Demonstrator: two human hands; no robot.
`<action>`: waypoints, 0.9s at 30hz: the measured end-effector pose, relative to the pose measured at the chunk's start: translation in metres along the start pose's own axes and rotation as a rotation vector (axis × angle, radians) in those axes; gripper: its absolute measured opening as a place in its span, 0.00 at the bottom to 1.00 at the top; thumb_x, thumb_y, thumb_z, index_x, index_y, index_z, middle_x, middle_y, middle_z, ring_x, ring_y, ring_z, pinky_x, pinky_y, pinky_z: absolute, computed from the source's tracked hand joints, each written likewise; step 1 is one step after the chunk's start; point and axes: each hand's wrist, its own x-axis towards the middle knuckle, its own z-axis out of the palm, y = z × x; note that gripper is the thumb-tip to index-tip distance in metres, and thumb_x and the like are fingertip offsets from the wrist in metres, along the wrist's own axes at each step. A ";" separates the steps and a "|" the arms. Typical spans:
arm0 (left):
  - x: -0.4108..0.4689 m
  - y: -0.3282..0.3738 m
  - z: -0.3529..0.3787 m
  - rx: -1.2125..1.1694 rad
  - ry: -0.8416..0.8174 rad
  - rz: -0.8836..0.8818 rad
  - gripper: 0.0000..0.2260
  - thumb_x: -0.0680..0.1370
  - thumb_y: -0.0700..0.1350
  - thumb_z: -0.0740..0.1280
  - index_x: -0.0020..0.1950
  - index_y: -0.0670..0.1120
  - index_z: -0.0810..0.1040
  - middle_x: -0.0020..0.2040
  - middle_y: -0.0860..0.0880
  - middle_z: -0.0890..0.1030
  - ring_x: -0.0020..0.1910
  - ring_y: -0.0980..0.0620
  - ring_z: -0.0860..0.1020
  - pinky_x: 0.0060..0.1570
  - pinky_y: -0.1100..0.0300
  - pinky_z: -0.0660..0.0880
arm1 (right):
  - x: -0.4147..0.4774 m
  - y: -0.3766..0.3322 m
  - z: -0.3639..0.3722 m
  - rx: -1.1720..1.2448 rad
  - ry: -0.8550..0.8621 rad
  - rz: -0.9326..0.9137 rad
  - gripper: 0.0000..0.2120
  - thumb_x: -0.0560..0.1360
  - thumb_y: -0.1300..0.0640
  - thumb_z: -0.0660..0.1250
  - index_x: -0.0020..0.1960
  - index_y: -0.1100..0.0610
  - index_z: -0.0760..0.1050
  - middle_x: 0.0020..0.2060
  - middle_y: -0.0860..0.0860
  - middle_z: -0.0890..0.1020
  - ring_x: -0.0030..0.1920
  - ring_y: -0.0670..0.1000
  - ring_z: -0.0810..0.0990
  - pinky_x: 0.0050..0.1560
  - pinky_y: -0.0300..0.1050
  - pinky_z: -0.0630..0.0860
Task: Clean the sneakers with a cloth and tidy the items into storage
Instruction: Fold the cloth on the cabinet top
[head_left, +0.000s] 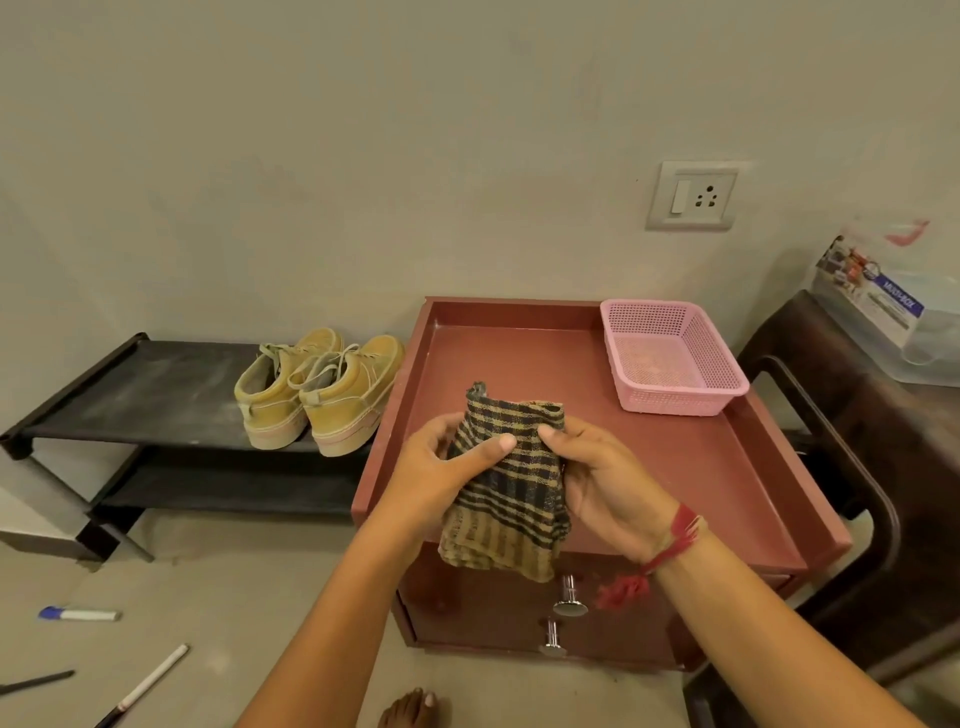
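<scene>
Striped cloth (506, 483) pinched by both hands, left (441, 467) and right (605, 483), above tabletop (727, 467). Folded pad advised before sneakers (317, 389) are wiped.

Two tan sneakers (317, 389) are set side by side, heels toward the viewer, on the top shelf of a black rack (145, 395), left of centre. A crumpled brown-and-black striped cloth (506, 499) is gripped at centre frame by the left hand (441, 467) and the right hand (608, 483).
</scene>
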 end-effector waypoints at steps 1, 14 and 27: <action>-0.001 0.001 -0.001 -0.036 -0.032 0.012 0.22 0.69 0.45 0.74 0.60 0.39 0.76 0.53 0.45 0.83 0.46 0.57 0.82 0.40 0.68 0.76 | 0.000 -0.001 -0.001 -0.017 0.002 -0.004 0.17 0.73 0.59 0.61 0.60 0.64 0.74 0.55 0.61 0.81 0.56 0.58 0.80 0.57 0.48 0.78; 0.005 -0.007 0.005 -0.228 0.141 0.056 0.13 0.78 0.42 0.66 0.58 0.51 0.65 0.41 0.45 0.84 0.38 0.51 0.83 0.37 0.58 0.78 | 0.006 -0.002 -0.011 -0.110 0.384 -0.130 0.08 0.72 0.63 0.69 0.41 0.55 0.70 0.41 0.56 0.81 0.38 0.54 0.81 0.35 0.45 0.81; 0.011 -0.012 -0.012 0.159 -0.056 0.155 0.32 0.76 0.35 0.67 0.77 0.50 0.58 0.72 0.53 0.67 0.67 0.56 0.71 0.62 0.57 0.74 | 0.008 -0.004 -0.029 -0.669 0.041 -0.356 0.29 0.75 0.69 0.63 0.69 0.45 0.65 0.67 0.42 0.70 0.67 0.39 0.69 0.62 0.38 0.72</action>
